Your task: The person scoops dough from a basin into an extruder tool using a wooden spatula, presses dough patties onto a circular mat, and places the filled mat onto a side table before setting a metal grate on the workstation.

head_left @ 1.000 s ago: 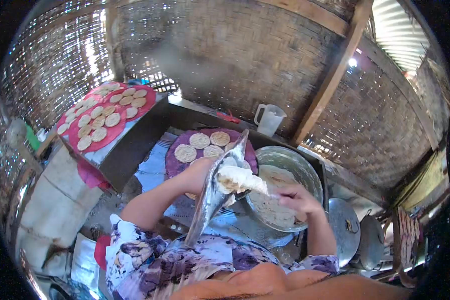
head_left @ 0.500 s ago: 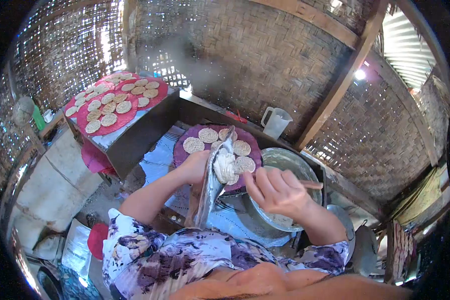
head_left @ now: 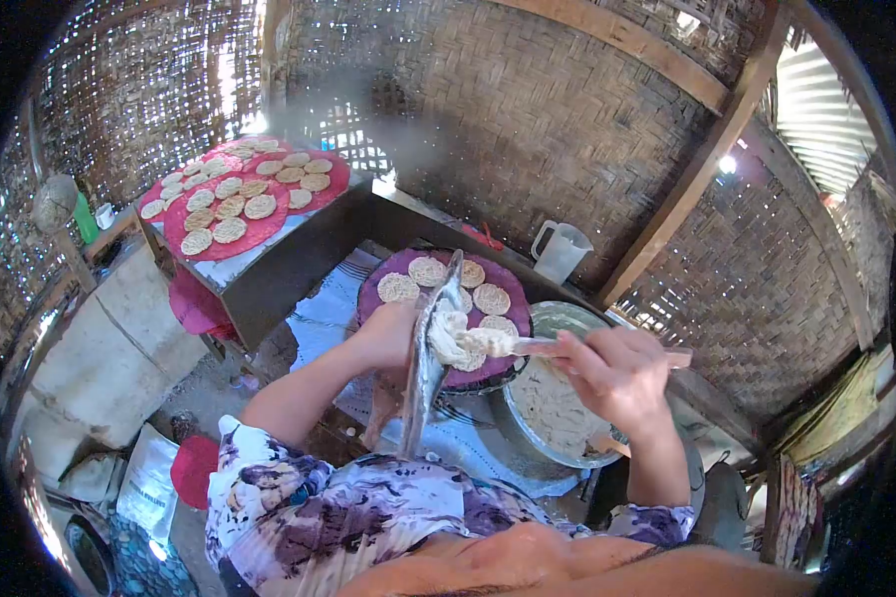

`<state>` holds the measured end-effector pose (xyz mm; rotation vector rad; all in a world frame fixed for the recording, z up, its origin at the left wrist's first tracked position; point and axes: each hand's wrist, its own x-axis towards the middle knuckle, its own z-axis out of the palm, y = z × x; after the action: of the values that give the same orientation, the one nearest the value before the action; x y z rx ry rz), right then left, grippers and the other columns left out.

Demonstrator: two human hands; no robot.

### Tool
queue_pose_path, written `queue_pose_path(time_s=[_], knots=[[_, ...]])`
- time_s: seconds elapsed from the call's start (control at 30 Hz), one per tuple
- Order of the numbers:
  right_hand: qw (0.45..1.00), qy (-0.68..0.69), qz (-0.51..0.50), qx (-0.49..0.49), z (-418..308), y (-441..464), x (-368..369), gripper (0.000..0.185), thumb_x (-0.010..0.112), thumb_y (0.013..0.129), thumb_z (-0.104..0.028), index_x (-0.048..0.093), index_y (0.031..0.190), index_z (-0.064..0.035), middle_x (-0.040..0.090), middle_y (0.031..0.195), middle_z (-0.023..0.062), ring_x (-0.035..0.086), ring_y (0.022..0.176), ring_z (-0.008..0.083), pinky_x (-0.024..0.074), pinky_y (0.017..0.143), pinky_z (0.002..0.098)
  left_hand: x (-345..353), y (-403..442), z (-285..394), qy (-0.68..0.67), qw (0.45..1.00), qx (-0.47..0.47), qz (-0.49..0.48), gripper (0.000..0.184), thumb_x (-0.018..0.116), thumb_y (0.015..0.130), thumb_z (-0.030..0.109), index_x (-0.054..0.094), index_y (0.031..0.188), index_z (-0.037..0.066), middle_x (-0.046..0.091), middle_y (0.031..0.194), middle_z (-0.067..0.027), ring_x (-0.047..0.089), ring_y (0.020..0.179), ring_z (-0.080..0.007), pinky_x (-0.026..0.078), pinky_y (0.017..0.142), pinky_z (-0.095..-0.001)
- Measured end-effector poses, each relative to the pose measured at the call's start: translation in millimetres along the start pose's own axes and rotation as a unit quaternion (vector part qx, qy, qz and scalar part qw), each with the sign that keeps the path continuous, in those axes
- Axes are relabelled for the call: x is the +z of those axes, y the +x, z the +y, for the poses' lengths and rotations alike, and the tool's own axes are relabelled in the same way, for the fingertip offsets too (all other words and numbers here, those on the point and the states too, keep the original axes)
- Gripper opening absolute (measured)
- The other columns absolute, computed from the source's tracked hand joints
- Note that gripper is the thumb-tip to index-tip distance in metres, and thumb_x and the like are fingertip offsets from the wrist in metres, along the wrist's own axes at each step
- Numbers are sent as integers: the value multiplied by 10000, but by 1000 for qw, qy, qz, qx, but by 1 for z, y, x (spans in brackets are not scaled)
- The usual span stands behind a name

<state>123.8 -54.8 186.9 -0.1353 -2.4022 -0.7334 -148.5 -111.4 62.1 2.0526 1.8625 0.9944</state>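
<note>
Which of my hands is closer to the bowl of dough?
Right. Your right hand is at the right side of the bowl; your left hand is well left of it, at the tilted board.

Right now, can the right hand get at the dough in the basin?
Probably yes: the right hand, holding a wooden stick, appears above the uncovered basin, with much of the dough exposed.

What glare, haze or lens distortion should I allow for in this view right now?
Head view: strong fisheye, black corners, bent roof beams; glare at the corrugated panel and through gaps in the woven wall; a grey haze before the back wall, smoke or smudge, I cannot tell; the right hand is fairly clear, the left hand's fingertips hidden behind the board.
</note>
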Motion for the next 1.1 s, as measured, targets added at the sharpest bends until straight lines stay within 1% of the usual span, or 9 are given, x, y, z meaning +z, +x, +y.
queue_pose_path(time_s=[0.13,0.33,0.47,0.5,0.57,0.67,0.8,0.93,1.1], knots=[[997,-28,-57,-44,-19,4,17,251,566,675,-141,579,924,-113,469,671,-27,482,567,117,364,478,260,11,4,9,7,1000,12,-1,407,617,683,306,586,971,21,605,940,-213,582,883,-355,460,785,-418],[999,-31,-5,-38,-21,-4,25,231,609,684,-174,598,910,-125,468,670,-20,490,570,122,372,481,270,10,12,-10,49,991,-50,-110,414,644,653,291,607,982,42,614,944,-196,588,885,-335,448,800,-385],[993,56,26,101,1,-17,4,269,718,587,-129,634,841,-103,542,627,16,532,539,170,407,481,292,1,3,-48,-71,997,20,-38,438,679,659,239,588,1032,28,630,934,-159,616,860,-245,459,782,-345],[985,89,43,138,8,-23,4,291,737,557,-102,638,831,-94,557,619,26,536,528,182,412,482,292,5,8,-55,-234,972,-21,-20,437,680,674,212,575,1058,34,622,966,-130,601,879,-216,455,793,-335],[970,99,71,210,10,-34,27,255,740,590,-90,632,819,-58,579,631,63,556,550,198,434,505,298,18,18,-69,-534,839,-105,12,443,682,703,159,549,1110,47,605,1030,-71,572,915,-158,448,814,-317],[965,141,77,206,6,-39,62,232,737,628,-97,627,827,-50,569,633,69,557,555,202,436,509,297,13,34,-79,-530,839,-27,-121,422,624,781,106,494,1180,62,553,1097,-24,530,945,-114,449,827,-288],[959,197,14,201,0,-45,65,263,742,620,-124,624,846,-57,568,646,67,568,564,211,441,511,301,-21,6,-27,-592,801,-76,-47,470,591,806,97,439,1249,61,532,1139,-55,537,958,-127,450,841,-284],[967,187,-12,172,2,-38,53,284,725,640,-206,621,885,-106,570,657,45,587,601,222,458,535,333,-11,9,-49,-445,895,-12,-14,534,631,764,141,437,1255,65,522,1175,-70,543,986,-174,421,899,-328],[977,167,-53,120,20,-16,27,255,709,665,-226,625,878,-113,575,661,51,583,604,231,460,533,337,-27,-4,-17,-130,991,26,-12,493,683,659,263,559,1083,45,573,1085,-142,557,979,-274,428,861,-354]])
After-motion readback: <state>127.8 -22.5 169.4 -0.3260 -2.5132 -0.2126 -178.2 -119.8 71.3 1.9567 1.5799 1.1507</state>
